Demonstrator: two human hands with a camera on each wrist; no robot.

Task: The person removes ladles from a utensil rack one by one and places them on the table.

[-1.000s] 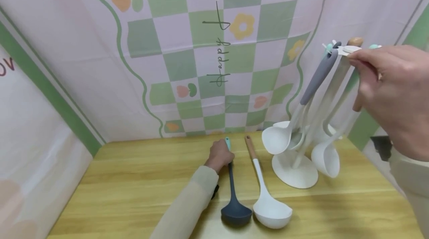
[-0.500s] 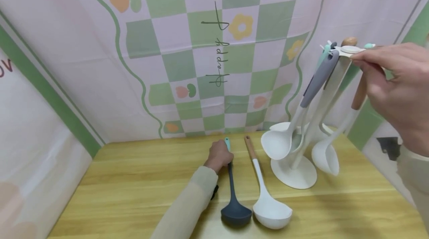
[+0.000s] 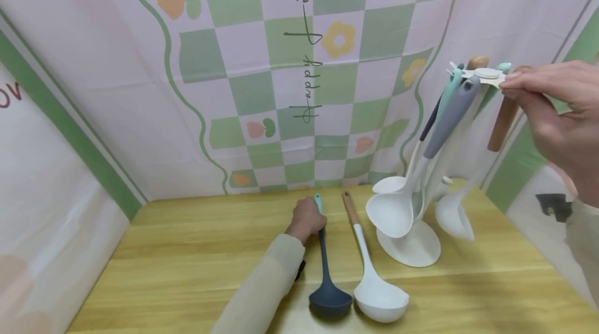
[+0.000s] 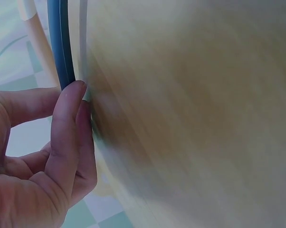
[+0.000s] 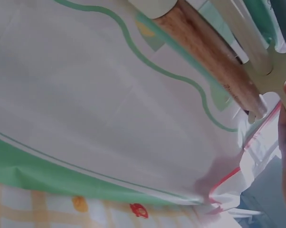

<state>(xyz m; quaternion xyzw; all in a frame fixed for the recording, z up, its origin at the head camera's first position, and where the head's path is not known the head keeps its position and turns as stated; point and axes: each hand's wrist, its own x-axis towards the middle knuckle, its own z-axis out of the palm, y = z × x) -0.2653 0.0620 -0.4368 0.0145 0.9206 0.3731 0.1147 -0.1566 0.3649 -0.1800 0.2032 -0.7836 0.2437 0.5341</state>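
My left hand (image 3: 305, 218) pinches the handle of a dark ladle (image 3: 329, 295) lying on the table, its mint tip showing beyond the fingers. Right of it lies a white ladle (image 3: 380, 295) with a wooden handle. At the right, my right hand (image 3: 559, 115) pinches the edge of the white hook top (image 3: 486, 75) on a utensil stand (image 3: 412, 251). From the hooks hang several utensils, among them a grey-handled ladle (image 3: 446, 120) in front and a wooden-handled ladle (image 3: 504, 123) below my right fingers. In the right wrist view, its wooden handle (image 5: 207, 57) hangs beside the stand's pole.
The wooden table (image 3: 187, 261) ends at a hanging cloth (image 3: 262, 79) with green checks and lettering, close behind both ladles' handles. Another cloth (image 3: 42, 193) hangs at the left. The stand is near the table's right side.
The stand's hook top has turned and the hanging utensils have swung round with it; a mint handle now shows beside the grey one. My right hand has moved slightly right. My left hand stays put.
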